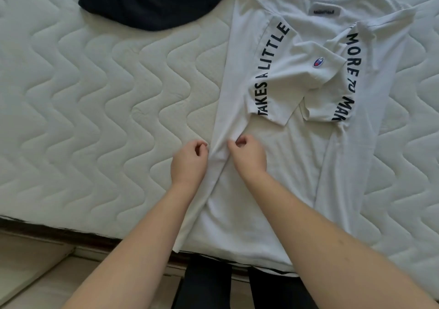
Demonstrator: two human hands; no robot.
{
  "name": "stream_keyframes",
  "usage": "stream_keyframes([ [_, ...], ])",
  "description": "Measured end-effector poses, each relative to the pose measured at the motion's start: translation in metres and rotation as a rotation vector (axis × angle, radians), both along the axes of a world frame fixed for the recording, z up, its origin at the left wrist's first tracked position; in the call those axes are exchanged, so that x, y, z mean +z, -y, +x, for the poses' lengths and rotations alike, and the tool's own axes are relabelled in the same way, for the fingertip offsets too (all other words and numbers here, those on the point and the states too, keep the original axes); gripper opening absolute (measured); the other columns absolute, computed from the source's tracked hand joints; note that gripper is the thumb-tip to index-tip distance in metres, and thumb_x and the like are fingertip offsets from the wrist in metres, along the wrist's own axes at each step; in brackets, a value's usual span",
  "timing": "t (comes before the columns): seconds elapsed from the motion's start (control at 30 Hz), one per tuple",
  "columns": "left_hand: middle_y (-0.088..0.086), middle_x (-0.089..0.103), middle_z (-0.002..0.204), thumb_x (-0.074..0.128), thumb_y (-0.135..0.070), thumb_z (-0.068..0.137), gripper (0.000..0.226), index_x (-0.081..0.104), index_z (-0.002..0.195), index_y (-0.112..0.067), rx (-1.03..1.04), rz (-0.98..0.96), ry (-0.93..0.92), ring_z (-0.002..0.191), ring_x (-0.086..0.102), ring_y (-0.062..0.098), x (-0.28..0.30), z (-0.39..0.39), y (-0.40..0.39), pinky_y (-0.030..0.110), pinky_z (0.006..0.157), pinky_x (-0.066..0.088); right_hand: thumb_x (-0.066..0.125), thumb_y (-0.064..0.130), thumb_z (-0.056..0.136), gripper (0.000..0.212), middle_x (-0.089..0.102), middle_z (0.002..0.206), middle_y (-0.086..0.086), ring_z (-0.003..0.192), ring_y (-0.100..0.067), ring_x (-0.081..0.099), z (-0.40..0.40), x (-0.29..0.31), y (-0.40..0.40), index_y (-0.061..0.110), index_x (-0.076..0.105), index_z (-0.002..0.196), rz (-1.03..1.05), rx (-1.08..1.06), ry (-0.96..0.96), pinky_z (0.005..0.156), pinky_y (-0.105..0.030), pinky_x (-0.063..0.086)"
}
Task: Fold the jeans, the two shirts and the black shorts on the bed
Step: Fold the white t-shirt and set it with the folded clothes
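white shirt (306, 142) flat on bed (95, 82), sleeves tucked | left hand (190, 161), right hand (248, 156) both pinching its left edge | I'd lift evenly, keep the fold straight

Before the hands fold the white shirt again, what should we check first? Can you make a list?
1. Both sleeves folded in over the white shirt: ok.
2. Left hand pinching the shirt's left edge: ok.
3. Right hand pinching the same fold: ok.
4. Fabric smooth by the hands: not ok, it is bunched up.
5. Hem fully on the mattress: not ok, it hangs over the edge.
6. Dark garment clear of the shirt: ok.
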State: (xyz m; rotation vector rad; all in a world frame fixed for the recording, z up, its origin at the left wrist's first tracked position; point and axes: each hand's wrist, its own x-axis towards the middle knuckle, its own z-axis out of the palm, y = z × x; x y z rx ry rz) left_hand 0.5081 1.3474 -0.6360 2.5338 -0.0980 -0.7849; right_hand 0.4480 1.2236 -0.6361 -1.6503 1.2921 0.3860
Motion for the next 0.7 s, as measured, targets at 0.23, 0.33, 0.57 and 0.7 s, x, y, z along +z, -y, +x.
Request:
stream_keyframes([
  [0.23, 0.000, 0.070, 0.087, 0.055, -0.022, 0.095, 0.016, 0.070, 0.096, -0.019, 0.020, 0.064, -0.009, 0.079, 0.060, 0.018, 0.012, -0.049, -0.047, 0.026, 0.068, 0.038, 0.054, 0.041, 0.083, 0.022, 0.061, 0.082, 0.000, 0.083, -0.024, 0.061, -0.013, 0.007, -0.010, 0.021, 0.050, 0.076, 0.190, -0.134, 0.138, 0.074, -0.041, 0.051],
  [0.33, -0.004, 0.068, 0.082, 0.057, -0.017, 0.094, 0.014, 0.071, 0.097, -0.016, 0.048, -0.028, 0.000, 0.075, 0.055, 0.009, 0.023, -0.079, -0.055, 0.019, 0.063, 0.033, 0.066, 0.048, 0.081, 0.027, 0.070, 0.098, -0.004, 0.094, -0.023, 0.068, -0.037, -0.002, -0.030, 0.024, 0.061, 0.092, 0.435, -0.004, 0.128, 0.085, -0.050, 0.056],
  [0.57, -0.003, 0.067, 0.098, 0.059, -0.020, 0.095, 0.019, 0.068, 0.111, -0.017, 0.167, -0.087, -0.042, 0.084, 0.060, 0.009, 0.028, -0.102, -0.065, 0.027, 0.079, 0.051, 0.064, 0.034, 0.089, 0.031, 0.068, 0.104, 0.002, 0.094, -0.016, 0.064, -0.088, 0.009, -0.027, 0.016, 0.062, 0.114, 0.234, 0.013, 0.119, 0.083, -0.035, 0.052],
  [0.7, 0.003, 0.052, 0.118, 0.064, -0.030, 0.093, 0.038, 0.058, 0.127, -0.013, 0.120, 0.000, -0.166, 0.098, 0.052, 0.011, 0.017, -0.102, -0.066, 0.022, 0.092, 0.041, 0.073, 0.035, 0.084, 0.037, 0.071, 0.103, 0.006, 0.094, -0.009, 0.066, -0.115, 0.003, -0.035, 0.019, 0.063, 0.116, 0.376, 0.075, 0.142, 0.084, -0.026, 0.053],
])
